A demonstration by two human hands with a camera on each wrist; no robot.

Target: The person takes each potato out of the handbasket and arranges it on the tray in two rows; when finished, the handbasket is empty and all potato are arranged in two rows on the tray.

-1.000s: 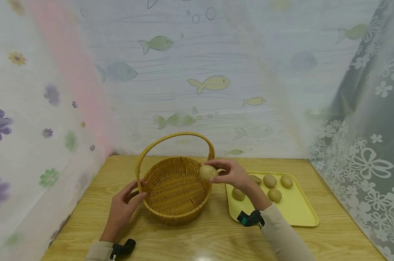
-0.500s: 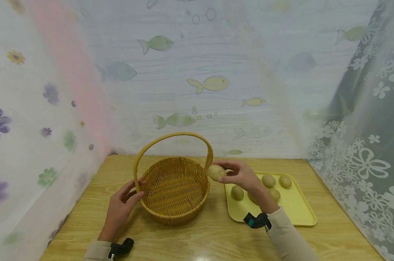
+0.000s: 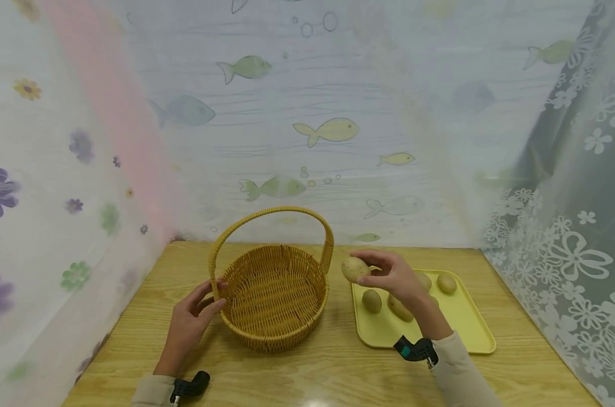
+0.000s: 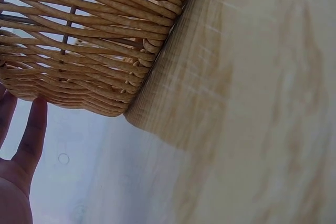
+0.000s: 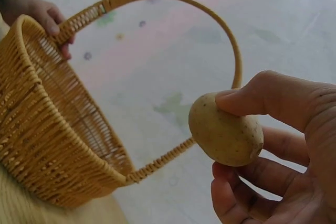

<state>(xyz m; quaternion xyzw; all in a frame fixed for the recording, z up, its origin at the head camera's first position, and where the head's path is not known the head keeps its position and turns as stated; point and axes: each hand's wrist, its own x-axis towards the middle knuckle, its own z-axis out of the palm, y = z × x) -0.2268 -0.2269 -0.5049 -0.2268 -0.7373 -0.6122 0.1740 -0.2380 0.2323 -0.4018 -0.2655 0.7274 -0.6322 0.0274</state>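
A potato is pinched between the thumb and fingers of my right hand, held up over the near-left corner area between basket and tray. In the right wrist view the same potato shows whole, with the thumb on its upper side. My left hand grips the left rim of a wicker basket where its tall arched handle joins. Nothing lies inside the basket. From the left wrist view, fingers touch the woven wall; the thumb is out of that view.
A yellow tray right of the basket holds several potatoes, among them one potato at its left edge and another at the back right. My right forearm covers part of it. Printed curtains enclose the wooden table.
My right hand has moved rightward with the potato, from over the basket's right rim to above the tray's left edge. The left hand stays on the basket, which has barely shifted.
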